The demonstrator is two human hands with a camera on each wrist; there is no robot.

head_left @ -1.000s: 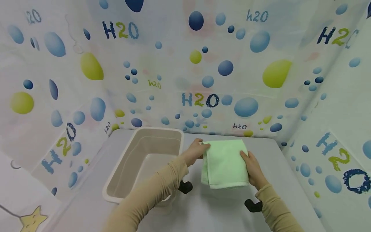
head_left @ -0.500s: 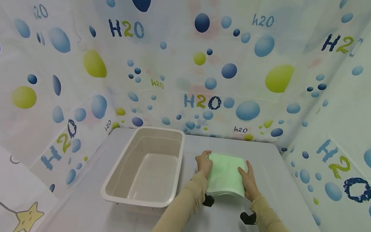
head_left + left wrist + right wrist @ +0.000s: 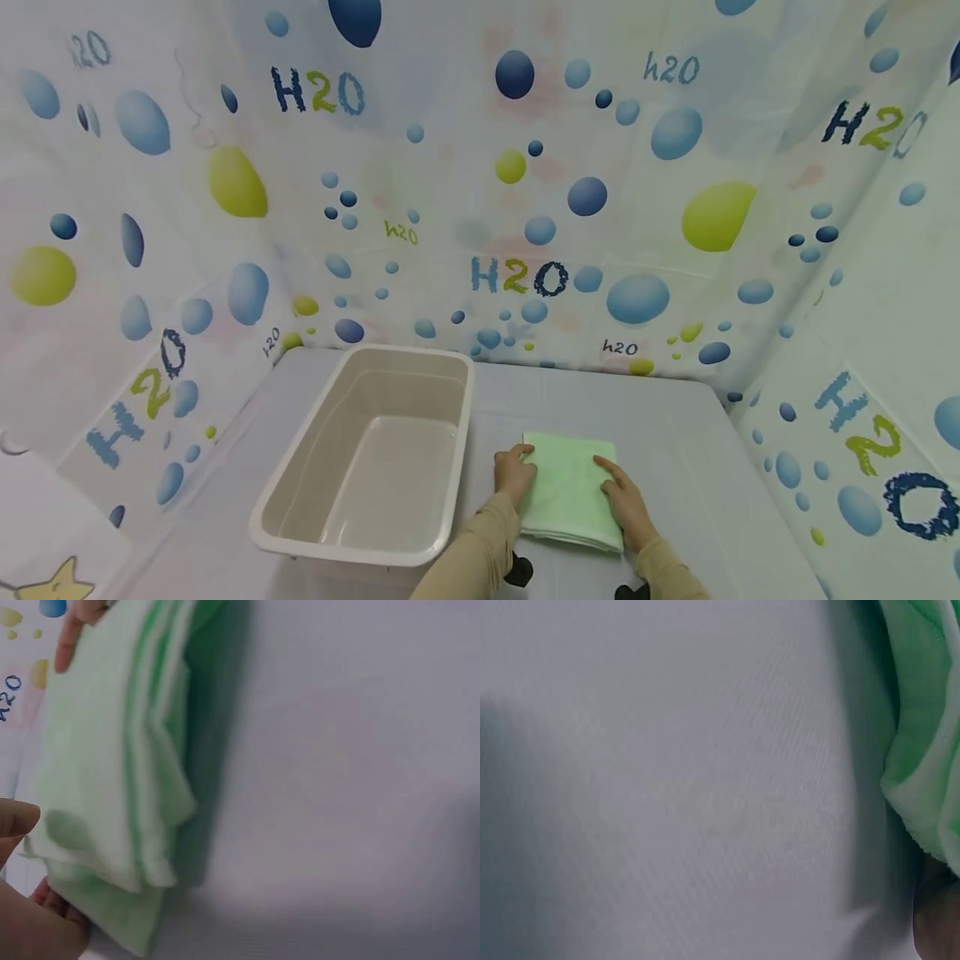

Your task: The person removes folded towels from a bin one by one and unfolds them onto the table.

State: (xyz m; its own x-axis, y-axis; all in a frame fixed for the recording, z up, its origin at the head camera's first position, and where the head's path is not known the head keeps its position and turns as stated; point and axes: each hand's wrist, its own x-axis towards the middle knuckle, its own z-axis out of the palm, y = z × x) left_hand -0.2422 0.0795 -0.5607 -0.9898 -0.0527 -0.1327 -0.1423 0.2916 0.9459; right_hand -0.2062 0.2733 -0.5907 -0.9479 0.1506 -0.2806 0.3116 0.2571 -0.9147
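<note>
A folded light green towel (image 3: 572, 492) lies low over the table to the right of the basin, with its layered edge toward the person. My left hand (image 3: 514, 472) holds its left side; in the left wrist view the thumb (image 3: 16, 819) is on top and curled fingers show beneath the lower layer. On the opposite side my right hand (image 3: 627, 505) grips the towel, index finger and thumb on the upper face. In the right wrist view, part of the towel (image 3: 922, 727) and a bit of a finger (image 3: 939, 915) appear at the right edge.
A beige plastic basin (image 3: 262, 521) stands on the grey-white table (image 3: 675, 433), close to the left forearm. Behind and beside the table hang white sheets (image 3: 442, 50) printed with blue and green drops and H2O lettering.
The hands have brought the towel down and toward the person, from held up above the table to lying low over it. The left arm has moved away from over the basin.
</note>
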